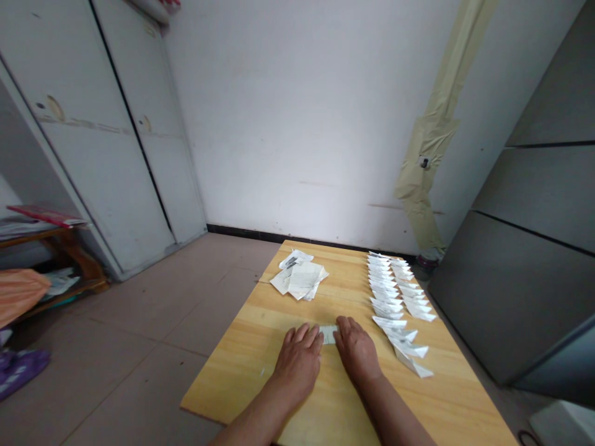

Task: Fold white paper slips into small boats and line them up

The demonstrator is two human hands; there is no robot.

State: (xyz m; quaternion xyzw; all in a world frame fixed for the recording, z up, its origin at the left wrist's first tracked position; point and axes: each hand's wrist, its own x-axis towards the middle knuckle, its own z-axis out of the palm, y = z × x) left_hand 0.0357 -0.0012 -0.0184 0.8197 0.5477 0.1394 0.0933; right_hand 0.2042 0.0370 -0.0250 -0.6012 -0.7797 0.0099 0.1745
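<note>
My left hand (pixel 297 362) and my right hand (pixel 357 350) lie palms down on a light wooden table (pixel 242 371), fingers pointing toward each other. Between them is a small folded paper strip (pixel 328 334), its ends under my fingertips. Beyond my left hand lies a loose pile of printed paper sheets (pixel 301 279). To the right of my right hand, several folded paper pieces (pixel 385 288) overlap in a long row, and a second row (pixel 409 291) runs beside it. The nearest folded piece (pixel 411 362) is close to the table's right edge.
A grey metal cabinet (pixel 511 266) stands close to the table's right side. Tiled floor (pixel 139 322) lies to the left, with a white double-door cabinet (pixel 111 136) and a wooden shelf (pixel 60 266) holding papers and cloth beyond it. The table's far end nears the wall.
</note>
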